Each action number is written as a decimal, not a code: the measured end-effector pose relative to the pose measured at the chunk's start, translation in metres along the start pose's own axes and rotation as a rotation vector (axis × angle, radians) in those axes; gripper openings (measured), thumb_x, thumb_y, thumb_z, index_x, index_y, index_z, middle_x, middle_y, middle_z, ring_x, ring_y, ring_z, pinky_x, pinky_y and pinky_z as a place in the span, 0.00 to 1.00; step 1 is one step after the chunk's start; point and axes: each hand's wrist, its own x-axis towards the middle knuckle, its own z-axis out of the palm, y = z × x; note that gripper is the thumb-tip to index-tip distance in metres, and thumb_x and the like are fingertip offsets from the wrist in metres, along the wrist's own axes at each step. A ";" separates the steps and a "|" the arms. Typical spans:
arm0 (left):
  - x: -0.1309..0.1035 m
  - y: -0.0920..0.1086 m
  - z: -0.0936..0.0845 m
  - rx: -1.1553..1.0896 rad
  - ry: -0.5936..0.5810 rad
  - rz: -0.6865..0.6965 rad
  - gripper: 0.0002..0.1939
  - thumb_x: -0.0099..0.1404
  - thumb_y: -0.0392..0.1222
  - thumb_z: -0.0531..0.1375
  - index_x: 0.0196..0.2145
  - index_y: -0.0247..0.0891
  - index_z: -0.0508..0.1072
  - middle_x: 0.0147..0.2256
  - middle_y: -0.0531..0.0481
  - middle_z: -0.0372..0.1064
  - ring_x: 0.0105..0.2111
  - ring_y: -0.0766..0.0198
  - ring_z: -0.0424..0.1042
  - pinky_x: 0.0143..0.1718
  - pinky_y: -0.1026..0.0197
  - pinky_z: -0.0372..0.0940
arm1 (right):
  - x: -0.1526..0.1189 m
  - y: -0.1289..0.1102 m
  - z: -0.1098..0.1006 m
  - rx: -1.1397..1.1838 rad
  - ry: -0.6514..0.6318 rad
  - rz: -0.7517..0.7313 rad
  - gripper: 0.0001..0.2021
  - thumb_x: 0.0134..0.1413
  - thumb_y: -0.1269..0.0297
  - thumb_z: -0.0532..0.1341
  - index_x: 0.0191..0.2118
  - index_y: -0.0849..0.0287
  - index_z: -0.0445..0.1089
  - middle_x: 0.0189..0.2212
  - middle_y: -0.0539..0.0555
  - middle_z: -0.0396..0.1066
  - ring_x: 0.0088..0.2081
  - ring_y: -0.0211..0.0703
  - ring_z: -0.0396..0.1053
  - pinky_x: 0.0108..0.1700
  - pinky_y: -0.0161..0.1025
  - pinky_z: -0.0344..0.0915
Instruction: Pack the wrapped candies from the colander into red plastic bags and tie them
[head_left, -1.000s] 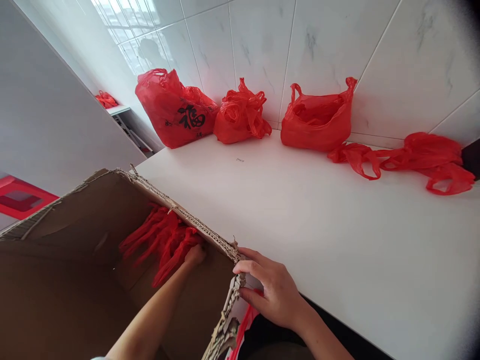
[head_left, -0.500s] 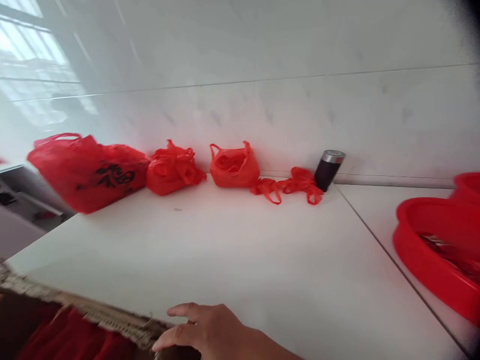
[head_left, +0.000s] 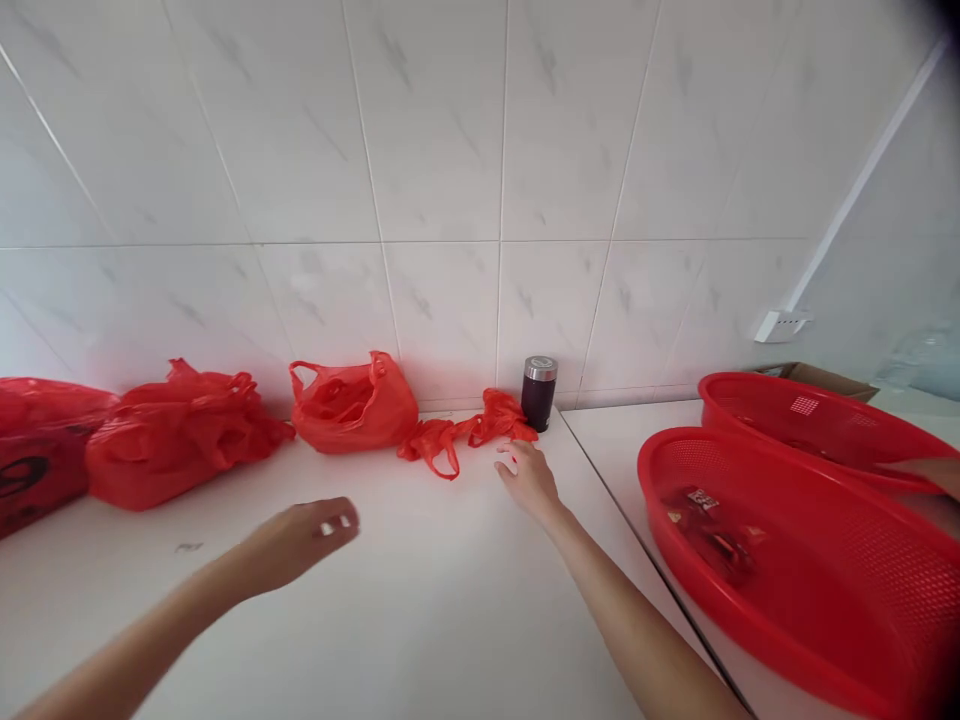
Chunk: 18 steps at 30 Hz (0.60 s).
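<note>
My right hand (head_left: 531, 478) reaches forward over the white table, thumb and index finger apart. Its fingertips are just in front of a small crumpled red plastic bag (head_left: 501, 415); whether they touch it I cannot tell. A second crumpled red bag (head_left: 435, 440) lies left of that one. Behind my right hand a dark tumbler with a silver lid (head_left: 539, 395) stands upright near the wall. My left hand (head_left: 311, 540) hovers above the table with loosely bent fingers, gaps between them and nothing in it. Beyond it sits a red plastic bag with handles (head_left: 352, 410).
More filled red bags, one bulky (head_left: 176, 435) and one printed in black (head_left: 45, 450), line the left wall side. At right stand two large red baskets, the front basket (head_left: 825, 640) holding dark red packets (head_left: 709, 530). Another person's hand (head_left: 930, 475) is at the rear basket (head_left: 817, 400).
The view has swung right and the fringed cloth at lower left is gone from it. My right hand has moved forward to the small bags. My left hand has come into view.
</note>
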 end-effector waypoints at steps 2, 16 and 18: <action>0.034 0.038 0.031 -0.001 -0.020 0.082 0.11 0.56 0.53 0.60 0.33 0.48 0.77 0.34 0.53 0.76 0.33 0.55 0.74 0.34 0.59 0.65 | 0.020 0.023 0.002 -0.064 0.005 0.067 0.17 0.60 0.63 0.56 0.54 0.56 0.68 0.62 0.59 0.55 0.60 0.55 0.56 0.56 0.50 0.58; 0.043 0.107 0.171 -0.057 0.489 0.404 0.19 0.68 0.39 0.51 0.56 0.48 0.62 0.61 0.44 0.54 0.60 0.53 0.57 0.56 0.48 0.61 | -0.103 0.029 -0.046 -0.060 -0.363 0.052 0.20 0.59 0.55 0.56 0.53 0.57 0.72 0.54 0.58 0.70 0.54 0.54 0.67 0.55 0.46 0.62; 0.036 0.110 0.174 0.006 0.532 0.494 0.22 0.66 0.39 0.55 0.57 0.49 0.63 0.63 0.44 0.51 0.63 0.49 0.52 0.59 0.43 0.56 | -0.134 0.020 -0.061 0.058 -0.381 0.077 0.20 0.60 0.53 0.54 0.53 0.54 0.71 0.55 0.56 0.68 0.56 0.51 0.65 0.57 0.45 0.61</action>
